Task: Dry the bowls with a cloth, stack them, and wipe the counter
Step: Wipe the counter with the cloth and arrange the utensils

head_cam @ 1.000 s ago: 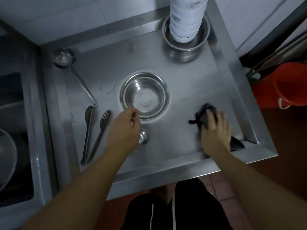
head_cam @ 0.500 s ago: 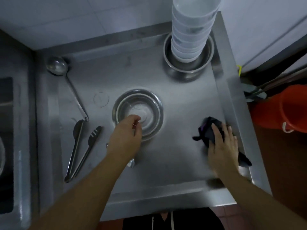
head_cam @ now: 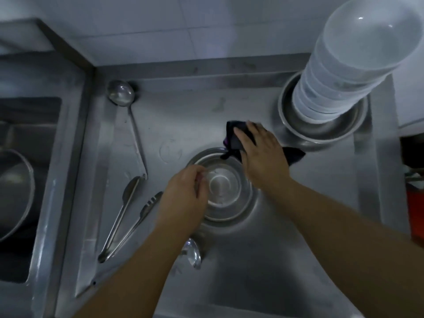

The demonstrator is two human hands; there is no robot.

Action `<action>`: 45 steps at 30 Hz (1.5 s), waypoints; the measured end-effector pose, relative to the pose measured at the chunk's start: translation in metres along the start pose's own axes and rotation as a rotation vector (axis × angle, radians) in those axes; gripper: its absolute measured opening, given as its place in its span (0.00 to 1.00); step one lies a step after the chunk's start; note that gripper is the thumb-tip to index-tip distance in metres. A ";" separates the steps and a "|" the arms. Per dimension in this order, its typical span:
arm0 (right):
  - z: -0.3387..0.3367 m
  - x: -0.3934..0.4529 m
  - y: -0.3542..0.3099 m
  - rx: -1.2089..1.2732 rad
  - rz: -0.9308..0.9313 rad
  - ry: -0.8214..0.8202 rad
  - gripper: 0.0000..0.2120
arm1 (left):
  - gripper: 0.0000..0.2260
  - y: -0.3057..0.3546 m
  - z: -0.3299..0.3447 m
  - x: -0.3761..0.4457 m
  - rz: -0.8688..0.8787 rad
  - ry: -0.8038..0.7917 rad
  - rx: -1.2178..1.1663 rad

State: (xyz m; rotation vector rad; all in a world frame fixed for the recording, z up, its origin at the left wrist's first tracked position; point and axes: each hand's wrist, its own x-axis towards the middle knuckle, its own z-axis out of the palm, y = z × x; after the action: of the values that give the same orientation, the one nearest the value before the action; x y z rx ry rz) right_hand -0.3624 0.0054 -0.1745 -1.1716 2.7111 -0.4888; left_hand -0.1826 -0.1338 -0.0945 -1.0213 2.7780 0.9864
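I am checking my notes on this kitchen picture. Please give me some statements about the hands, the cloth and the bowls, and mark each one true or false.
1. The right hand presses a dark cloth. True.
2. The tall stack of white bowls stands in a metal bowl at the back right of the counter. True.
3. The left hand holds the tongs. False: the tongs lie on the counter, left of that hand, untouched.
4. The metal bowl in the middle is upside down. False: its opening faces up.
5. The ladle lies on the counter, left of the middle bowl. True.
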 end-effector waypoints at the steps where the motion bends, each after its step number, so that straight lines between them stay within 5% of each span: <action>1: 0.001 0.022 -0.002 0.004 0.005 0.002 0.28 | 0.08 -0.001 -0.001 0.000 -0.006 0.010 -0.010; 7: 0.008 0.125 -0.034 0.116 0.313 0.060 0.29 | 0.11 -0.018 -0.024 0.004 -0.092 0.065 -0.002; 11: 0.011 0.118 -0.048 0.065 -0.054 -0.114 0.27 | 0.11 -0.027 -0.035 0.005 -0.126 0.074 0.002; 14: 0.007 0.086 -0.038 0.085 -0.172 -0.165 0.26 | 0.12 -0.033 -0.042 0.005 -0.131 0.077 0.012; 27: -0.007 -0.178 0.011 0.124 0.325 -0.012 0.26 | 0.13 -0.035 -0.057 -0.034 -0.007 -0.119 0.143; 35: 0.014 -0.300 -0.077 0.126 0.226 -0.246 0.26 | 0.11 -0.076 -0.068 -0.056 0.091 -0.175 0.186; 45: 0.013 -0.321 -0.140 0.079 0.166 -0.457 0.27 | 0.13 -0.144 -0.106 -0.085 0.132 -0.284 0.263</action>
State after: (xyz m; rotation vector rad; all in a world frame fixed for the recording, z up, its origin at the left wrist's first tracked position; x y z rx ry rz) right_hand -0.0442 0.1461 -0.1358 -0.8959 2.3435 -0.2614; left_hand -0.0110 -0.2298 -0.0711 -0.6178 2.6686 0.6872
